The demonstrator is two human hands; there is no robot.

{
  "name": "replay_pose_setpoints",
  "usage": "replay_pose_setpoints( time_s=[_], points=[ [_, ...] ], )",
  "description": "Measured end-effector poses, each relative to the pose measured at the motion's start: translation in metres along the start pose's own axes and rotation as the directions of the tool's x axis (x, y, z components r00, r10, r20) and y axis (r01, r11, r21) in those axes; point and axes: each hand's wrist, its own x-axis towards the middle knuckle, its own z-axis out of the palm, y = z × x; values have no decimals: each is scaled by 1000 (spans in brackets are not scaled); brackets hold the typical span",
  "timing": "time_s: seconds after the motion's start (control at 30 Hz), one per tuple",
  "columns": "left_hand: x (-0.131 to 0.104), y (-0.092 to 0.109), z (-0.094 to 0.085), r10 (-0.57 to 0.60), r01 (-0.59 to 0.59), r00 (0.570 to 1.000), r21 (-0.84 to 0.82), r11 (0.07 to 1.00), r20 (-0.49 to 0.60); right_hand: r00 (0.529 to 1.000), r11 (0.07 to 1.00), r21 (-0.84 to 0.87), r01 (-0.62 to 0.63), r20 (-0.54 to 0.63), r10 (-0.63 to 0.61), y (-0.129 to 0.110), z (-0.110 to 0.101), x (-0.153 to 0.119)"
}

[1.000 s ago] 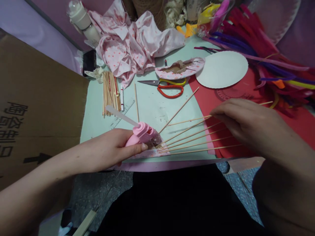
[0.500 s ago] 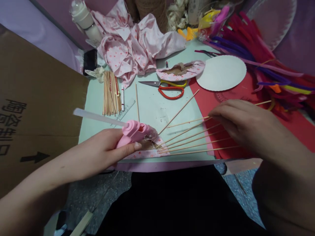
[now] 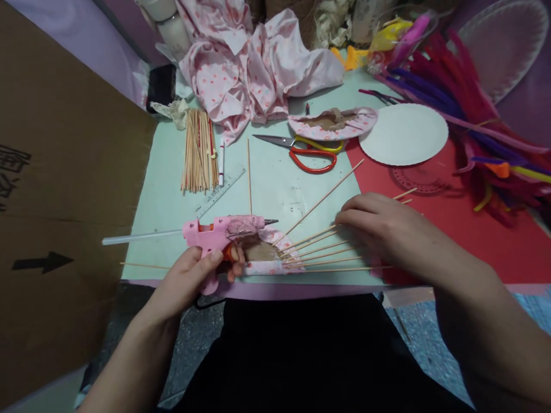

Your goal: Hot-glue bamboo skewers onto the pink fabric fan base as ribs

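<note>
My left hand (image 3: 196, 274) is wrapped around the grip of a pink hot glue gun (image 3: 205, 234). A clear glue stick (image 3: 142, 237) sticks out of its back, and its dark nozzle points right. Below the nozzle lies a cardboard piece edged in pink dotted fabric (image 3: 264, 268), partly hidden by the gun and hand. Several thin bamboo sticks (image 3: 322, 253) fan out rightward from its right end. At the right, my right hand (image 3: 383, 229) has its fingers closed on the uppermost of these; the fingertips are partly hidden. Another stick (image 3: 322, 198) slants up from the piece.
Scissors (image 3: 313, 160), a second fabric-edged piece (image 3: 365, 117) and a white paper plate (image 3: 404, 135) lie farther back. A bundle of sticks (image 3: 198, 152), a marker (image 3: 221, 163) and a ruler (image 3: 221, 191) are at left. Crumpled fabric (image 3: 258, 74) and pipe cleaners (image 3: 465, 97) fill the back.
The glue gun has turned and pulled back leftward, its nozzle now clear of the fabric-edged piece. My right hand has shifted left and slightly down along the sticks. The camera view has shifted.
</note>
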Motion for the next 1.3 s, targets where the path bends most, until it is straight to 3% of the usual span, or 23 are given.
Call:
replay_pose_setpoints(
  time_s=[0.27, 0.47, 0.77, 0.93, 1.13, 1.3],
  points=[
    [10, -23, 4, 76, -78, 997, -210, 975, -16, 996, 999, 31, -41, 78, 38, -2, 0, 1],
    [13, -22, 7, 71, -61, 997, -290, 955, 25, 995, 1000, 19, -15, 103, 13, 0, 2, 3],
    [14, -18, 11, 45, -35, 999, -282, 959, 29, 987, 1000, -5, -10, 159, 11, 1, 1, 9],
    [14, -18, 10, 45, -33, 998, -271, 962, 35, 992, 1000, -15, -1, 123, 3, -2, -2, 8],
    [15, -18, 11, 27, -21, 1000, -287, 958, 15, 984, 991, 20, 131, 123, -132, -14, 4, 19],
    [16, -18, 11, 11, -6, 1000, -277, 961, 20, 963, 986, -11, 169, 214, -163, -22, 13, 36]
  ],
)
